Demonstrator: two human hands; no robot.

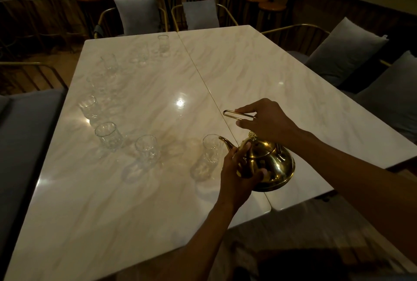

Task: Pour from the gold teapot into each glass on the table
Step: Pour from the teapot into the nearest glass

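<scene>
The gold teapot (pixel 273 163) is tilted to the left near the table's front, its spout tip at the rim of the nearest glass (pixel 211 148). My right hand (pixel 268 120) pinches the thin wire handle (pixel 232 114) above the pot. My left hand (pixel 239 172) cups the pot's left side, thumb up on the shoulder by the spout. Several clear glasses curve away to the left and back: one at the front (pixel 147 149), another beside it (pixel 108 135), one further left (pixel 88 105), and the farthest (pixel 163 43).
The white marble table (pixel 248 73) is two tops joined by a seam running from back to front. Chairs with grey cushions (pixel 137 15) stand at the far side and the right side (pixel 343 50). A grey bench (pixel 24 136) lies along the left. Bar stools line the back.
</scene>
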